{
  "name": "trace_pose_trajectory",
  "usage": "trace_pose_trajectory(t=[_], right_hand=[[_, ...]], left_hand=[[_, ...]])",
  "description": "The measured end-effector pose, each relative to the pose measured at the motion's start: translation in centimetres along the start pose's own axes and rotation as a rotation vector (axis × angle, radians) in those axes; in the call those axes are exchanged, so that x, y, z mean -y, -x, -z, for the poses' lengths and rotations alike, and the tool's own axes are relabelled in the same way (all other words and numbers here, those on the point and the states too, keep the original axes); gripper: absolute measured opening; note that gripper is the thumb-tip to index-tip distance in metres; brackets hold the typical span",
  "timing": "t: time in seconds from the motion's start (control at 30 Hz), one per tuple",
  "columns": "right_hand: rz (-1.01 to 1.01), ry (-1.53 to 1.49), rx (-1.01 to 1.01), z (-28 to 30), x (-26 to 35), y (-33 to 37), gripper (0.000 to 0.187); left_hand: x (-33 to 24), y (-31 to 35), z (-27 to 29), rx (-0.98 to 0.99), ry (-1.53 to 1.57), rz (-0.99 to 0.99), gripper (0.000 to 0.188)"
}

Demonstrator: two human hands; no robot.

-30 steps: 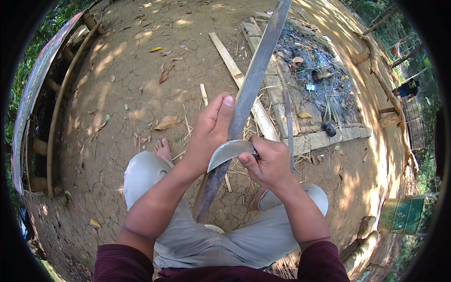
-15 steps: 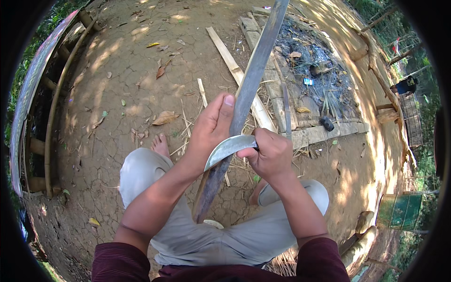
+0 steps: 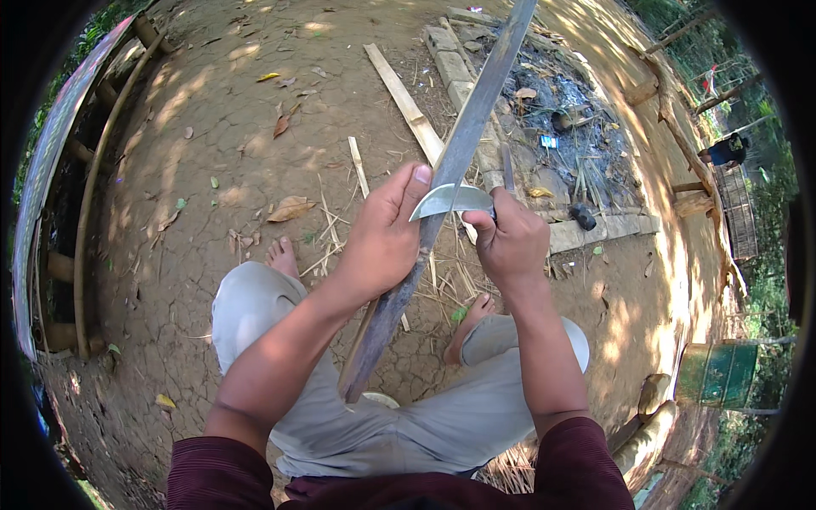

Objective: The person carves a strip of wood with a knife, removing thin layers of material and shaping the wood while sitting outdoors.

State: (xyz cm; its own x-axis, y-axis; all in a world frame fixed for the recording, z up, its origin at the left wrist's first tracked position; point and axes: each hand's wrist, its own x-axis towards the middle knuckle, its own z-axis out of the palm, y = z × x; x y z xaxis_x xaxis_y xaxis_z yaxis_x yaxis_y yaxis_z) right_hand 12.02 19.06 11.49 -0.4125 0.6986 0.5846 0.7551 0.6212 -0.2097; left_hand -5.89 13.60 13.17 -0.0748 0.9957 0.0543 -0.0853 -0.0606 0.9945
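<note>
A long, dark grey bamboo strip slants from between my thighs up past the top of the view. My left hand is wrapped round its middle, with the thumb lying along the strip. In my right hand is a short curved knife, its handle mostly hidden by the fingers. The blade lies across the strip's upper face, just beyond my left thumb, and its tip points left.
Ahead on the right is an ash-filled fire pit edged with stone blocks. A pale split bamboo piece and thin shavings lie on the cracked earth. A low bamboo bench stands left; another person is far right.
My right hand and the knife have moved up and away along the strip, from below my left hand to beside its thumb. The left hand keeps its grip on the strip.
</note>
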Motion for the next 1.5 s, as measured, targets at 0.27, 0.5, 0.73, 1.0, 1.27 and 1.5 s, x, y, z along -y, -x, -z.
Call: trace_pose_trajectory(t=[0.27, 0.5, 0.73, 1.0, 1.27, 1.5], right_hand=[[-0.048, 0.038, -0.034, -0.1, -0.7, 0.6, 0.058], [-0.105, 0.188, -0.062, 0.8, -2.8, -0.3, 0.06], [-0.144, 0.268, -0.092, 2.0, -4.8, -2.5, 0.065], [-0.362, 0.325, 0.046, 3.3, -7.8, -4.6, 0.07], [-0.472, 0.385, 0.15, 4.0, -10.3, -5.0, 0.074], [-0.537, 0.343, 0.184, 4.1, -11.6, -4.0, 0.074]], left_hand=[[0.1, 0.5, -1.3, -0.015, 0.03, 0.107, 0.037], [-0.1, 0.5, -2.1, -0.015, -0.042, 0.191, 0.042], [-1.1, 1.0, -2.7, 0.014, -0.035, 0.227, 0.04], [-1.2, 2.4, -2.6, 0.079, -0.047, 0.225, 0.037], [-1.1, 4.7, -2.4, 0.111, -0.13, 0.283, 0.038], [-1.7, 6.6, -3.0, 0.138, -0.219, 0.277, 0.037]])
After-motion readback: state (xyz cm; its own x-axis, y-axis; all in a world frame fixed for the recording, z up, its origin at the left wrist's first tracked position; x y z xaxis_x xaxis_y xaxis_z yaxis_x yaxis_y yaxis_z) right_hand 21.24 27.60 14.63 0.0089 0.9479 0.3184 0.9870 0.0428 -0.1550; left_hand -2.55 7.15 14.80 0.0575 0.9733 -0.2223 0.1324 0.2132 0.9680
